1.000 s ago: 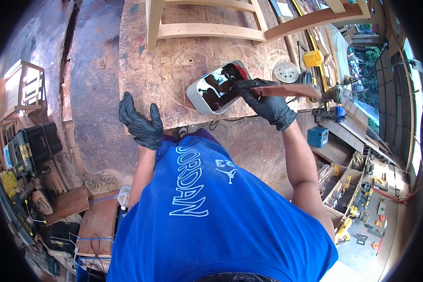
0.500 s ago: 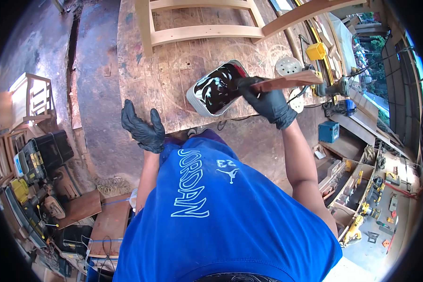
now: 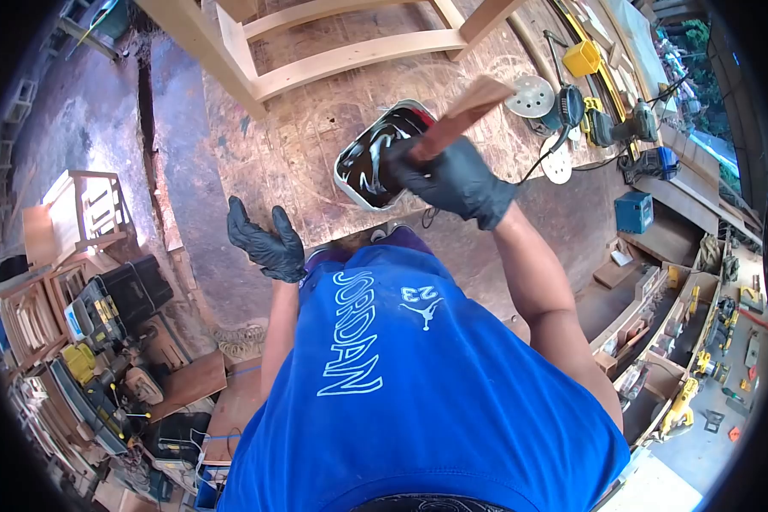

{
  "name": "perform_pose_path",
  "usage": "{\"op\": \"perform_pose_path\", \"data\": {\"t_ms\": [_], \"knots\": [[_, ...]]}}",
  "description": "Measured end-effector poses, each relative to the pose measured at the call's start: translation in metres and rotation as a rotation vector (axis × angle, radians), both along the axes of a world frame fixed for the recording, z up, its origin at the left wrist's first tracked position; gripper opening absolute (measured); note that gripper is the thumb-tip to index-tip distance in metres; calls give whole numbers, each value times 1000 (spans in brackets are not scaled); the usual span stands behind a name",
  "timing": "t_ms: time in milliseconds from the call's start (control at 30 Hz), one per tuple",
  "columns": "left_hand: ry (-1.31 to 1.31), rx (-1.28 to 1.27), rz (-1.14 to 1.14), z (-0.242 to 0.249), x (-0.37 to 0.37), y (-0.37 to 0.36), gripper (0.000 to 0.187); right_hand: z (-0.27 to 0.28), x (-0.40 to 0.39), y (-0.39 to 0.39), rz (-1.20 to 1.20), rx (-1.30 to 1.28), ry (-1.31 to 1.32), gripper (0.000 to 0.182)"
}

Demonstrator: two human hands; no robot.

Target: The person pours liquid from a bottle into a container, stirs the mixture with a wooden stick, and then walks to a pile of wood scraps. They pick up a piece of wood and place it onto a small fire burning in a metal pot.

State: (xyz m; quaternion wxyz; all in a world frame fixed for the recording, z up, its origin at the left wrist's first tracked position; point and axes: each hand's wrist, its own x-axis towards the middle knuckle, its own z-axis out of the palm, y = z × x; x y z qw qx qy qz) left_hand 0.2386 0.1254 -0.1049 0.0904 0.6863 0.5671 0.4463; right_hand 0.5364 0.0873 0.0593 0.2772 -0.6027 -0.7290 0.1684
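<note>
My right hand (image 3: 456, 186), in a black glove, is closed around a flat wooden stick (image 3: 462, 118). The stick's upper end points away to the right, while its lower end is hidden behind the hand. That hand is over the right side of an open, light-coloured container (image 3: 342, 182) near the workbench's front edge. Inside is dark brown liquid (image 3: 369, 159) with whitish streaks. My left hand (image 3: 269, 243), also black-gloved, hangs left of the container by the bench edge. Its thumb and fingers are apart, and it holds nothing.
A pale wooden frame (image 3: 358, 58) occupies the far part of the workbench (image 3: 260, 166). To the right are a perforated sanding disc (image 3: 533, 96), a yellow box (image 3: 582, 59) and a cordless drill (image 3: 631, 126). Tool drawers (image 3: 657, 371) stand lower right; black cases (image 3: 134, 290) lie left.
My right hand has shifted left and nearer me over the container, and the stick has tilted more upright in view. My left hand stays open in about the same place. The camera view has shifted.
</note>
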Motion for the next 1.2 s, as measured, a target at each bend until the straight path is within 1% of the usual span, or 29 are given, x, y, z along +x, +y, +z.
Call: {"op": "perform_pose_path", "data": {"t_ms": [33,100,133,200,233,300,400,433,500,533,600,633,700,733,800,833,900,933,967,1033,1067,1100,1167,1200], "knots": [[13,-9,5,0,0,0,69,-4,-5,7,62,83,-55,15],[36,-9,0,-2,1,1,68,-13,-13,21,30,64,73,17],[26,-10,3,-3,1,1,69,-16,-8,23,20,71,82,17],[28,-13,-3,-4,0,0,69,-26,5,23,-156,248,36,19],[37,-15,6,-5,0,0,69,-30,16,22,-140,307,-45,22],[52,-20,15,-5,2,-1,70,-11,21,3,-235,60,-92,23],[70,-21,17,-7,2,1,71,-13,6,-2,-201,-8,-29,24],[75,-14,18,-9,0,1,71,-15,3,1,-208,-5,-22,24],[87,-5,15,-12,0,2,71,-20,-2,6,-211,31,287,16],[87,2,16,-14,0,1,71,-18,2,5,-212,33,295,16],[95,9,19,-11,0,1,70,-12,10,2,-279,166,285,16],[97,0,24,-10,1,0,70,-13,12,0,-335,107,355,15],[100,-8,31,-10,2,1,69,-8,20,-10,-275,129,143,14],[81,-5,23,-12,2,1,71,-9,18,-11,-275,130,147,14],[67,0,11,-14,0,2,72,-13,11,-9,-27,96,184,17],[62,-5,10,-15,0,2,72,-15,7,-5,-28,97,185,17],[57,-10,9,-15,0,2,73,-24,2,5,46,119,146,22],[64,-4,8,-15,0,2,73,-35,2,9,24,101,140,26],[70,2,9,-14,0,2,73,-37,5,9,25,100,138,26],[68,-9,22,-14,1,2,72,-38,14,9,-64,133,205,24],[69,-22,32,-14,1,1,72,-45,22,13,-81,353,98,16],[60,-29,49,-12,2,1,72,-34,25,6,-62,346,92,16],[57,-27,38,-9,1,1,71,-8,21,-8,-117,92,-105,14],[50,-29,51,-9,0,0,71,-17,16,-8,-61,12,-73,14]]}}
